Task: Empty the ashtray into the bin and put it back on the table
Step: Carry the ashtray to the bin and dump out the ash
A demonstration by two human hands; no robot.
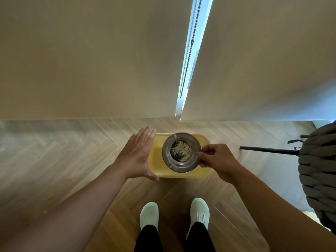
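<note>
A round metal ashtray (181,152) holding grey and black ash is level above a yellow rectangular bin (156,159) that stands on the wooden floor. My right hand (216,160) pinches the ashtray's right rim between thumb and fingers. Flat, with its fingers spread, my left hand (137,154) hovers at the bin's left edge; whether it touches the bin is unclear. It holds nothing. The ashtray covers part of the bin's opening.
Beige blinds with a bead chain (189,50) hang just behind the bin. A grey knitted seat (318,173) with a black leg (269,150) stands at the right. My two white shoes (174,215) are planted on the herringbone floor below the bin.
</note>
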